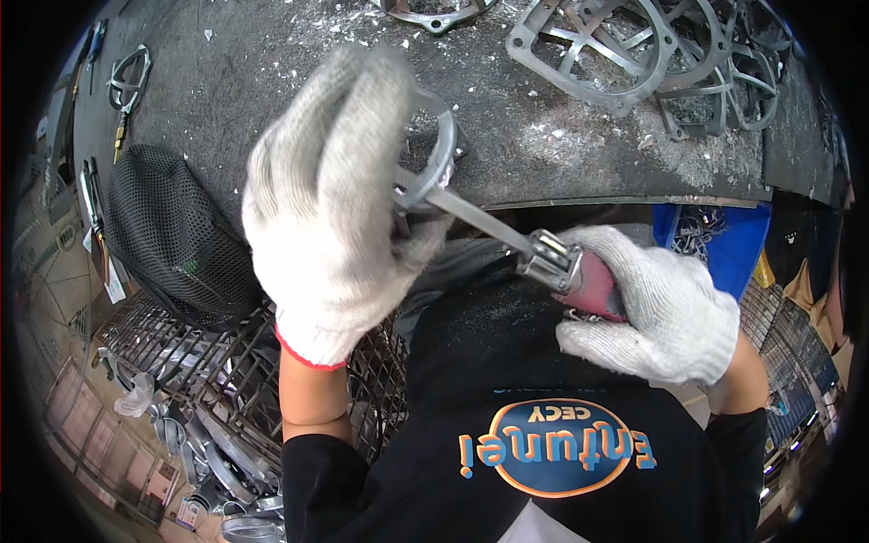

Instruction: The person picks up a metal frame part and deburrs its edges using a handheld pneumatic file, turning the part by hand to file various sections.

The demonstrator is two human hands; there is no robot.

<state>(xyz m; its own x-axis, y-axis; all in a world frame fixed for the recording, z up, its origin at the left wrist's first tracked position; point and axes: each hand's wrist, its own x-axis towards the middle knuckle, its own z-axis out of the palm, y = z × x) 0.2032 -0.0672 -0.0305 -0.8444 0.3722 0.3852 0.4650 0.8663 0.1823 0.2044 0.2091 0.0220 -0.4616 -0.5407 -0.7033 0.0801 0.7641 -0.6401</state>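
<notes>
My left hand (326, 199), in a white knit glove with a red cuff, grips a grey metal ring-shaped casting (445, 149) near the table's front edge. Its fingers are blurred and cover much of the casting. My right hand (665, 308), gloved too, is closed around the red handle (593, 285) of a file tool. From the tool's metal clamp (549, 258) a flat file blade (480, 217) points up and left. The blade crosses the lower side of the ring and appears to touch it; its tip is hidden by my left hand.
Metal castings (625, 54) lie heaped at the far right of the dark table (217, 90), among pale shavings. A black mesh bag (176, 235) and a hose-fed tool (125, 90) are on the left. Below stand a wire basket (240, 366), more castings (217, 448) and a blue bin (751, 240).
</notes>
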